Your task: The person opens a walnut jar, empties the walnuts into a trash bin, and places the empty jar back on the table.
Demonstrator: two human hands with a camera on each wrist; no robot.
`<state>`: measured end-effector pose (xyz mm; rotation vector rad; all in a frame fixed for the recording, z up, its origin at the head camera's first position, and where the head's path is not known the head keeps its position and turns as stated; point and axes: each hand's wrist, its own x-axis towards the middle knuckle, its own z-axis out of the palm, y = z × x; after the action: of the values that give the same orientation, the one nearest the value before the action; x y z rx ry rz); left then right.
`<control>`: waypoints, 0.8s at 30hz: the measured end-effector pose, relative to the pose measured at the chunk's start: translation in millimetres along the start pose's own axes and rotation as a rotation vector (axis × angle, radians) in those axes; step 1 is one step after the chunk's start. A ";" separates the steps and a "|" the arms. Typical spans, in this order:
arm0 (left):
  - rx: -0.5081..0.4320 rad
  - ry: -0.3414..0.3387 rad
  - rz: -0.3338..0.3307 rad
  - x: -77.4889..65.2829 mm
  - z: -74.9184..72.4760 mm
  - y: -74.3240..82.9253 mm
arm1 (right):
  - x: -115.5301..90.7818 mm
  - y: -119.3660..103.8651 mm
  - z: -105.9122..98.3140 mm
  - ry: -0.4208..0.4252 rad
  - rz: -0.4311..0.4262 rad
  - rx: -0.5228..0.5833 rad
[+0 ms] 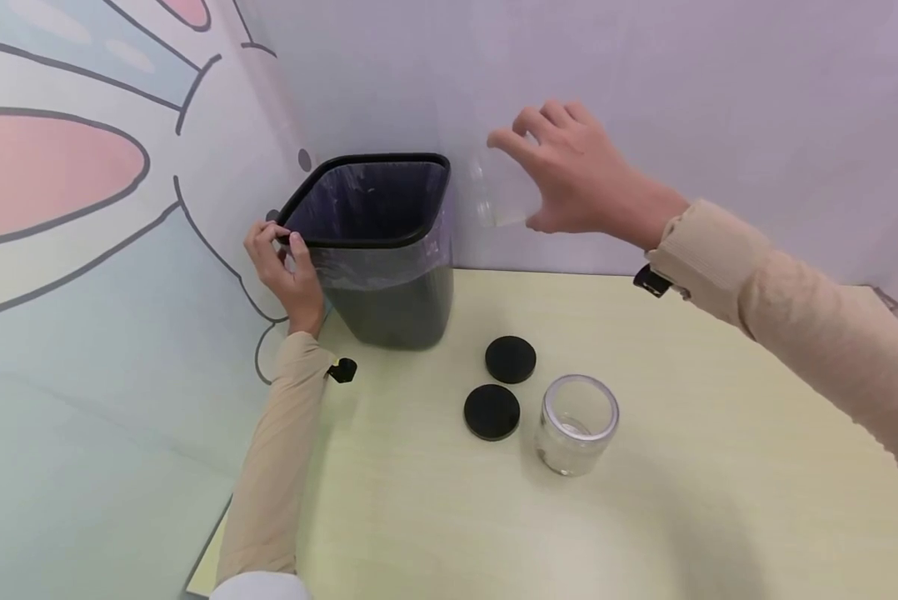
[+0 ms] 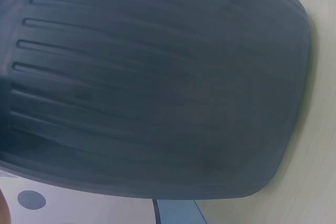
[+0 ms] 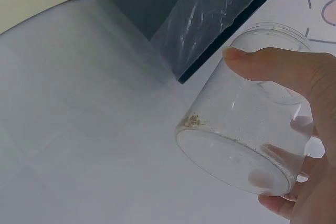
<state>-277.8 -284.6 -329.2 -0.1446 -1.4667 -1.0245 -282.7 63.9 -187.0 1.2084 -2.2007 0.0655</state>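
A dark trash bin (image 1: 404, 308) with a thin plastic liner (image 1: 359, 271) over its rim stands at the table's back left. My left hand (image 1: 284, 271) pinches the near-left corner of its rim. To the bin's right, up in the air, my right hand (image 1: 572, 167) grips a clear jar (image 3: 226, 114) from the side. That jar lies tilted, its open mouth towards the bin, with brownish crumbs (image 3: 193, 121) inside near its base. The left wrist view is mostly filled by the bin's ribbed wall (image 2: 173, 87).
A second clear jar (image 1: 572, 454) stands upright on the pale table (image 1: 434, 533). Two round black lids (image 1: 511, 359) lie flat beside it, towards the bin. A wall panel with cartoon drawings (image 1: 119, 350) borders the left, and a pale wall (image 1: 756, 125) rises behind.
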 end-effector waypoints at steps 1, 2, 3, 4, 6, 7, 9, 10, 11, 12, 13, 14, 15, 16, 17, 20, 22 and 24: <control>-0.001 0.002 0.000 0.5 0.2 -0.3 | -1.1 0.3 0.5 -0.002 0.006 0.003; -0.001 0.004 0.002 0.9 0.3 -0.6 | -2.2 0.6 1.1 -0.005 0.011 0.008; 0.000 0.005 0.003 1.1 0.3 -1.0 | -3.4 0.9 1.8 -0.006 0.015 0.012; 0.000 0.006 0.001 1.4 0.2 -1.2 | -4.6 1.2 2.5 -0.008 0.020 0.014; 0.000 0.007 0.000 1.7 -0.3 -1.3 | -6.8 1.7 4.0 -0.013 0.028 0.019; 0.000 0.006 -0.003 1.7 -0.7 -1.2 | -7.9 1.9 4.8 -0.015 0.033 0.020; 0.003 0.007 -0.007 1.8 -1.6 -1.0 | -10.3 2.2 6.2 -0.022 0.042 0.022; 0.003 0.007 -0.010 1.8 -1.9 -0.5 | -11.5 2.6 6.8 -0.028 0.047 0.025; 0.007 0.006 -0.011 1.8 -2.3 -0.6 | -12.6 2.9 7.3 -0.034 0.054 0.031; 0.010 0.005 -0.012 1.8 -2.5 -2.6 | -13.8 3.1 7.6 -0.041 0.061 0.038; 0.013 0.005 -0.013 1.7 -2.6 -6.4 | -15.1 3.3 7.9 -0.045 0.068 0.046; 0.017 0.006 -0.010 1.5 -2.9 -10.3 | -16.4 3.3 8.0 -0.052 0.076 0.055; 0.020 0.005 -0.010 1.3 -3.1 -14.5 | -17.7 3.2 8.2 -0.058 0.083 0.062; 0.023 0.005 -0.011 0.9 -3.5 -19.5 | -18.9 2.7 8.4 -0.065 0.091 0.069; 0.024 0.006 -0.013 0.6 -3.9 -24.9 | -20.1 2.0 8.7 -0.070 0.099 0.073; 0.022 0.007 -0.018 0.1 -6.0 -34.4 | -23.7 -1.0 9.8 -0.082 0.120 0.084; 0.022 0.004 -0.021 0.1 -7.6 -36.9 | -25.8 -2.9 10.8 -0.087 0.136 0.097; 0.025 0.000 -0.018 0.4 -9.1 -37.1 | -27.8 -4.5 11.8 -0.087 0.150 0.116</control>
<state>-294.8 -312.8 -348.7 -0.1138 -1.4829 -1.0207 -274.1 78.2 -212.5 1.1240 -2.3900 0.2084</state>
